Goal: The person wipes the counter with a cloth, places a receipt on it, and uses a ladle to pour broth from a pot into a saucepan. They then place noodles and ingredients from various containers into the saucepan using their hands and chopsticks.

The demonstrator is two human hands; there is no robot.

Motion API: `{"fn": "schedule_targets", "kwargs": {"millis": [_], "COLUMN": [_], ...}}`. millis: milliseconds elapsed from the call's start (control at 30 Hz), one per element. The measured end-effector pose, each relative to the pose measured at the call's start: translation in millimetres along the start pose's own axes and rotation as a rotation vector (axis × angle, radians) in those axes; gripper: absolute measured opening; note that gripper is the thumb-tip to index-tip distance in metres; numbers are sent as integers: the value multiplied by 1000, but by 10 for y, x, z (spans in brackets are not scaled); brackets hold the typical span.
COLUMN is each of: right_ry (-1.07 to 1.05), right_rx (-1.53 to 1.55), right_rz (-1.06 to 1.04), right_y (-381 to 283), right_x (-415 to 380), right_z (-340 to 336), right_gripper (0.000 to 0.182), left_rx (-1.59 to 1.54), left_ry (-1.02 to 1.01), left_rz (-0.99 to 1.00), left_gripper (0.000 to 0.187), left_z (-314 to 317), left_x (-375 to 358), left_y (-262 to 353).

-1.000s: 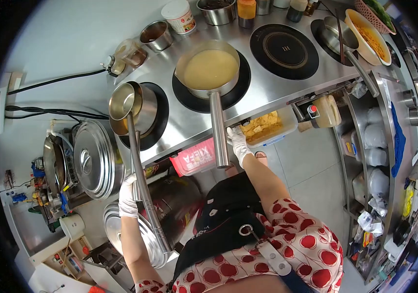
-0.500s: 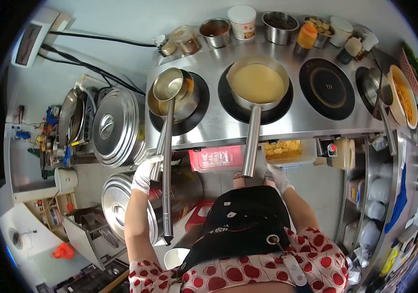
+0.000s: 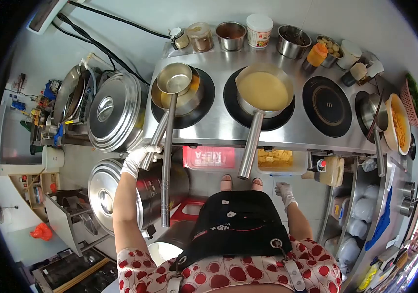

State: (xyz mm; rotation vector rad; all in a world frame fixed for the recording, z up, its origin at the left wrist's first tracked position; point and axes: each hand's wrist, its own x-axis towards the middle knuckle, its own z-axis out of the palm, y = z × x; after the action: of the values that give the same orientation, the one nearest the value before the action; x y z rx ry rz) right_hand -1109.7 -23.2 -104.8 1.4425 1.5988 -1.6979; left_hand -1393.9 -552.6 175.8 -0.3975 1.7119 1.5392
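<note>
My left hand [image 3: 139, 157], in a thin white glove, is closed round the handle of the left saucepan [image 3: 194, 100] at the counter's front edge. A long-handled ladle [image 3: 174, 78] rests over that pan, its bowl above the yellowish liquid and its handle hanging past the edge beside my hand. To the right of it stands a second saucepan [image 3: 263, 91] with cloudy yellow liquid, its handle pointing at me. Gloved too, my right hand [image 3: 285, 193] hangs below the counter, fingers curled loosely, touching neither pan.
Bare black hob [image 3: 327, 106] at right, then a small pot [image 3: 372, 111] and a bowl of orange strips [image 3: 400, 124]. Jars and steel tubs [image 3: 230, 36] line the back. Large lidded pots [image 3: 114, 112] stand left. Below are a red box [image 3: 209, 157] and yellow pieces in a tray [image 3: 276, 161].
The view has shifted. My right hand has moved down and away from the right pan's handle area. The ladle's bowl is now level and empty-looking over the left pan, whose handle my left hand still holds.
</note>
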Motion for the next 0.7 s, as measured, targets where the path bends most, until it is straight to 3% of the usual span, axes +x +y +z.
{"fn": "schedule_targets", "kwargs": {"millis": [67, 133, 200, 267, 333, 400, 467, 533, 600, 700], "right_ry": [-112, -98, -168, -233, -303, -394, -438, -491, -561, -640], "right_rx": [-172, -182, -138, -101, -69, -72, -143, -224, -181, -201], "right_rz": [-43, -61, -154, -272, -393, -201, -233, -255, -192, -239], "right_y": [-86, -176, -287, -398, -592, -883, -966, -1022, -1112, -1161], "right_x": [21, -13, -113, -201, -351, -657, -623, -617, -670, -736], "right_z": [11, 71, 97, 131, 154, 187, 201, 201, 233, 308], "right_gripper": [42, 40, 36, 35, 33, 28, 30, 32, 34, 35], "left_rx": [-17, 55, 76, 323, 359, 444, 429, 601, 745, 957], "left_ry": [-41, 29, 75, 341, 863, 1182, 1279, 1235, 968, 819], "left_rz": [-26, 74, 150, 159, 427, 646, 846, 904, 1004, 700], "left_gripper": [34, 31, 39, 34, 32, 30, 27, 25, 28, 62], "left_z": [-74, 78, 16, -128, -17, 432, 1265, 2161, 2790, 3566], "left_x": [38, -86, -111, -297, -513, -1046, -1583, -1873, -1715, -1081], "left_y": [-55, 53, 31, 51, 12, 205, 379, 395, 220, 26]}}
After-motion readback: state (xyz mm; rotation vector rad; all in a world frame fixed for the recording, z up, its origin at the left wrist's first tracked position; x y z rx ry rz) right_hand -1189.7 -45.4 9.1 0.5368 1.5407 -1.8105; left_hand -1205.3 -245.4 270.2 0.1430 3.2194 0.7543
